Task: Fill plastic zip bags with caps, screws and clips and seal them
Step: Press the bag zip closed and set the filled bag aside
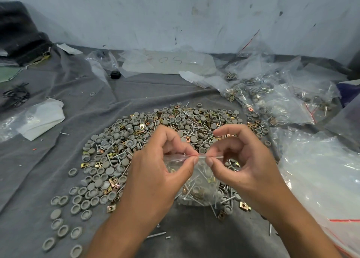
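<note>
Both hands (198, 168) pinch the zip bag's (200, 187) top strip.

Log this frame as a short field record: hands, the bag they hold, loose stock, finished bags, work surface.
left hand: left hand pinches the zip strip at the bag's top
right hand: right hand pinches the same strip, fingertips close to the left's
held bag: small clear zip bag hanging between the hands, holding screws, clips and caps
loose stock: mixed pile of grey caps, brass-coloured clips and screws
filled bags: heap of clear bags at far right
surface: grey cloth
</note>
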Available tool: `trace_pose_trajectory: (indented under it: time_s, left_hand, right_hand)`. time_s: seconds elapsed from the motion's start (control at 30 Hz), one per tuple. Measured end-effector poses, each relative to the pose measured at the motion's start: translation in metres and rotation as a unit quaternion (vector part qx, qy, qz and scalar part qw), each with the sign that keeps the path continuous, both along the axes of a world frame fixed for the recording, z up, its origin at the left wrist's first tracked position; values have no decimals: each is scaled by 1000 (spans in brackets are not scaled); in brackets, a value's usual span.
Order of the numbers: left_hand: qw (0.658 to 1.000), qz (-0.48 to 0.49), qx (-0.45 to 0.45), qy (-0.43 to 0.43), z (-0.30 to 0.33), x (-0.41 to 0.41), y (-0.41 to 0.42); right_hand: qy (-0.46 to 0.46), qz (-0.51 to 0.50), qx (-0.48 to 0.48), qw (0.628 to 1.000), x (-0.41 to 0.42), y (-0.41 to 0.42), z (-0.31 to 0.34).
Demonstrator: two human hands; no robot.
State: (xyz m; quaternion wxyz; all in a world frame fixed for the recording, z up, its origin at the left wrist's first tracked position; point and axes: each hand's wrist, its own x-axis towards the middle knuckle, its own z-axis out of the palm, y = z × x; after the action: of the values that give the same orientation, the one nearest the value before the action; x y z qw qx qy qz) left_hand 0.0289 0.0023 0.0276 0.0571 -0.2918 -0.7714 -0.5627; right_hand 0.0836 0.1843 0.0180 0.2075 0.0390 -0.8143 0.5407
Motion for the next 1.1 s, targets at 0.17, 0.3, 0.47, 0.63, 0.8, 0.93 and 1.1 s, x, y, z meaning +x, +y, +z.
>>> trace_pose_trajectory:
  time_s: [0.17,0.3,0.47,0.63,0.8,0.93,1.1]
  left_hand:
    - [1000,-4,16,-9,1,0,0]
    - [1000,-15,10,-15,1,-2,-2]
    - [996,-3,42,-84,3,-14,-16]
    - [997,-3,27,-69,2,-16,-18]
    - [992,-25,38,-116,1,-17,-19]
    - [994,-22,34,-103,-1,-17,-21]
    - [999,-19,26,-38,-2,-16,-18]
  right_hand:
    - [6,6,-15,1000,1,-1,-1]
    - [7,17,-36,999,-1,2,0]
    - [14,32,-117,993,-2,13,5]
    - [-6,42,-144,989,-3,17,6]
    - [-39,54,-117,991,-1,19,3]
    - [-77,63,-84,991,0,18,1]
    - [-92,55,21,994,1,15,4]
